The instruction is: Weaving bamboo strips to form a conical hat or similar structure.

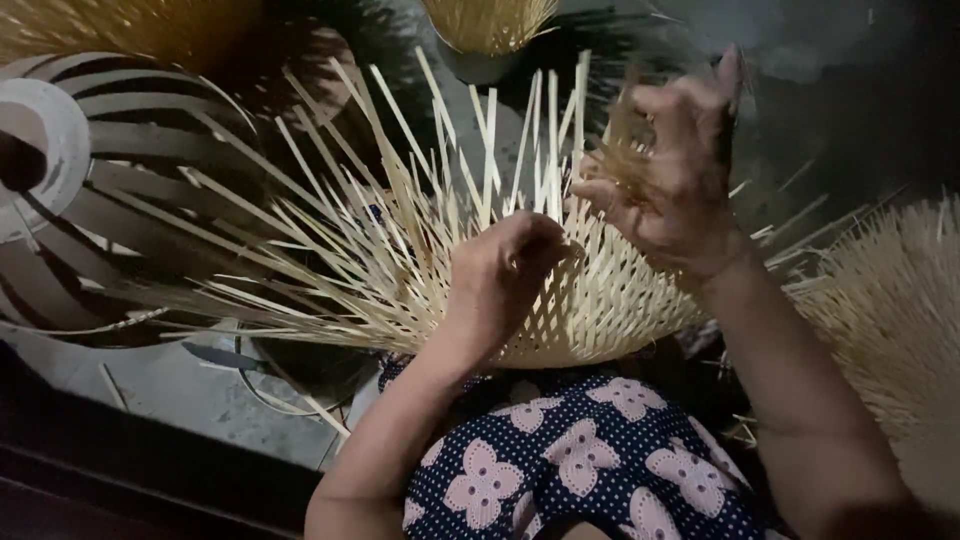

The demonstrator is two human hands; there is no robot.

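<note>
Bamboo strips fan out from a half-woven basket [590,300] resting on the person's lap, just above the dark flowered cloth [570,470] at the near edge. The left hand [505,270] is curled down over the woven part in the middle, fingers closed on the weave as if pinning it; just which strip it has hold of is hidden under the knuckles. The right hand [670,170] is lifted at the far right of the work, fingers half spread and bent, pinching among the upright loose strips [520,140]. It is blurred, so how tightly it grips I cannot tell.

Trouble, as I judge it, would come from the free ends. They are thin and springy, and if the pinning hand eased off, the crossings near it could slide open and the lattice lose its even spacing. A strip bent too sharply might kink or split. The pointed tips stand close to the right wrist and could scratch it on a quick pull.

Room is tight. To the left, the long strips reach out over a large striped basket frame [110,190], almost touching it, so a turn of the work that way could snag. A knife [225,357] lies on the floor at near left, under the strip ends. Another pale woven piece [890,300] crowds the right, near the right forearm. A further bundle of strips [490,22] sits at the far edge, well apart. The most open way is upward and toward the far right, where the floor is dark.
</note>
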